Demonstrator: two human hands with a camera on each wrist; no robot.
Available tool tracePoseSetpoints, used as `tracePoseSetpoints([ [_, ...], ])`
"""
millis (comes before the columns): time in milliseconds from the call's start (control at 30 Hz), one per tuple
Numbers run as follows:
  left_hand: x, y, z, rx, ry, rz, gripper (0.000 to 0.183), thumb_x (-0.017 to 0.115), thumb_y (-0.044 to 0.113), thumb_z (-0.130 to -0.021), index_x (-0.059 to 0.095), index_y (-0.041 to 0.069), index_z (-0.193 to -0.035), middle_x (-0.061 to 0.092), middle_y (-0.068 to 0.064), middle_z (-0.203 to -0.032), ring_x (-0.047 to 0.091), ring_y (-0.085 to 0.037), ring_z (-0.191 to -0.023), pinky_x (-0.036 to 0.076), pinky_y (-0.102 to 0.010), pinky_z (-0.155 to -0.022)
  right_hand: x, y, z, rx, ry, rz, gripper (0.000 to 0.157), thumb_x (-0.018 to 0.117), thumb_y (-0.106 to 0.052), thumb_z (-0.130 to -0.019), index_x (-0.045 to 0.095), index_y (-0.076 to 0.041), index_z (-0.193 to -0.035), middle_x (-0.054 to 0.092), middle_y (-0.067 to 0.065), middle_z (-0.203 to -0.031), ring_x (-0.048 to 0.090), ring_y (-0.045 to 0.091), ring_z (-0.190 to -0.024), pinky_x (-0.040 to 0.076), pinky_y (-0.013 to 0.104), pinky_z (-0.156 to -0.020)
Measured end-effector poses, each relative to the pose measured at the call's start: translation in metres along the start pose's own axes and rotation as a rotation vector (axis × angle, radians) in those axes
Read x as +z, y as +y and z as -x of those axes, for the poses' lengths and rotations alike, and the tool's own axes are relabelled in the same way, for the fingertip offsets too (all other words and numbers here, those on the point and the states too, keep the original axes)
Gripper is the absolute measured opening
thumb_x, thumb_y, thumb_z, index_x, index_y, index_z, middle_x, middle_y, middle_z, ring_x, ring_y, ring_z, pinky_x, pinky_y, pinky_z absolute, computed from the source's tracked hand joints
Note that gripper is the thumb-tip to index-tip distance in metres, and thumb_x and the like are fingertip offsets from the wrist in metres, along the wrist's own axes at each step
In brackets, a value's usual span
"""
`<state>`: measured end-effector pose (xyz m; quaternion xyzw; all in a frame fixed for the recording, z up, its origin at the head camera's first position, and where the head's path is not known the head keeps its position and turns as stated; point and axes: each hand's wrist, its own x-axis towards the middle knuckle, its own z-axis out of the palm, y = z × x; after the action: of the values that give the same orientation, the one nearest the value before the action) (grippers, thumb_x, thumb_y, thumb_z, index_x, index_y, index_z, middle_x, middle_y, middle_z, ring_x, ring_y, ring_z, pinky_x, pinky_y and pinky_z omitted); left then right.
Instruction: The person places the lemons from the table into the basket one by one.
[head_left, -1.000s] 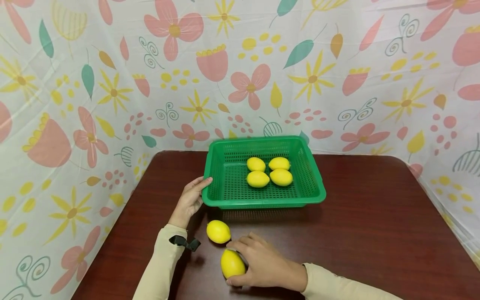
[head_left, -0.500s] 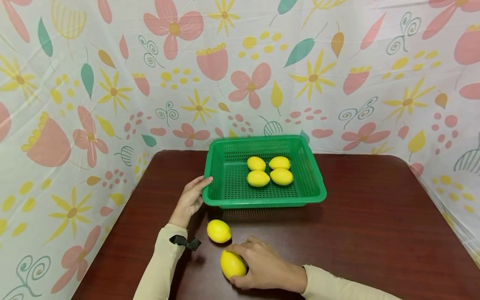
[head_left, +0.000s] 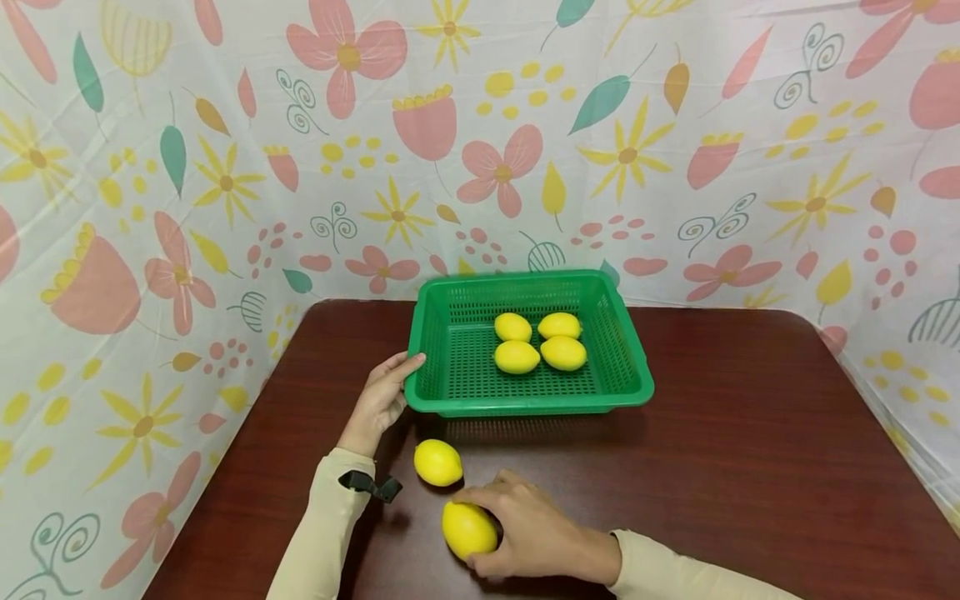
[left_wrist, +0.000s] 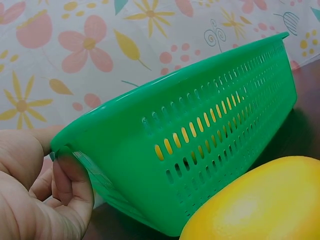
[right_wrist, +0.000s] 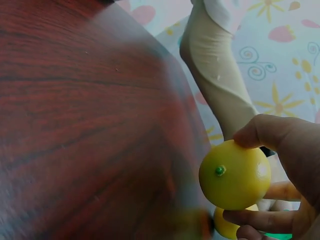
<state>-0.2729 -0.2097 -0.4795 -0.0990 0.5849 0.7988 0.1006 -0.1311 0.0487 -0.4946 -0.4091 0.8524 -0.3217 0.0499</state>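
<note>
My left hand grips the left rim of a green plastic basket, thumb over the edge and fingers curled below it, as the left wrist view shows up close. Several yellow lemons lie together in the basket, right of its middle. At the front of the table my right hand holds a lemon between thumb and fingers. The right wrist view shows this lemon's green stem end turned to the camera. Another lemon lies on the table between the held one and the basket.
The dark red-brown table stretches out to the right of the basket. A floral cloth hangs behind the table and along its sides. A black strap is on the left sleeve.
My right hand has shifted very slightly to the right, the lemon turning a little in its fingers. The left hand and the basket stay in place.
</note>
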Motion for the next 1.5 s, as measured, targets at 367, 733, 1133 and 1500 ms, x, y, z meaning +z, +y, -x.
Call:
tracePoseSetpoints([
  [367,0.0,0.0,0.0,0.012,-0.006,0.001,0.05,0.069,0.022,-0.101,0.051,0.002,-0.143,0.065,-0.003,-0.103,0.068,-0.012,-0.086,0.061,-0.028,-0.079,-0.023,0.0,-0.003,-0.034,-0.048,-0.025,0.057,0.084,-0.038,-0.077,0.068,-0.027,-0.13,0.069,-0.016,-0.116,0.054,0.008,-0.093,0.048,0.018,-0.071],
  [733,0.002,0.001,0.0,0.007,0.005,0.01,0.047,0.069,0.021,-0.1,0.052,0.003,-0.139,0.065,-0.001,-0.103,0.069,-0.012,-0.088,0.061,-0.027,-0.079,-0.064,0.002,-0.011,-0.086,-0.076,0.001,0.057,0.084,-0.042,-0.078,0.068,-0.029,-0.131,0.068,-0.021,-0.11,0.055,0.014,-0.091,0.047,0.019,-0.068],
  [1133,0.001,0.001,0.0,0.009,0.0,0.039,0.041,0.068,0.019,-0.101,0.054,0.003,-0.136,0.067,-0.004,-0.107,0.071,-0.014,-0.092,0.062,-0.029,-0.08,-0.112,0.005,-0.031,-0.166,-0.154,0.02,0.059,0.082,-0.039,-0.079,0.065,-0.032,-0.134,0.068,-0.021,-0.117,0.058,0.014,-0.096,0.05,0.024,-0.076],
  [1500,0.0,0.001,-0.001,0.016,0.007,0.028,0.042,0.068,0.019,-0.101,0.054,0.003,-0.138,0.066,-0.007,-0.115,0.072,-0.015,-0.095,0.062,-0.03,-0.082,-0.152,0.011,-0.062,-0.219,-0.212,0.016,0.06,0.079,-0.044,-0.084,0.062,-0.029,-0.14,0.064,-0.019,-0.127,0.056,0.009,-0.101,0.054,0.029,-0.08],
])
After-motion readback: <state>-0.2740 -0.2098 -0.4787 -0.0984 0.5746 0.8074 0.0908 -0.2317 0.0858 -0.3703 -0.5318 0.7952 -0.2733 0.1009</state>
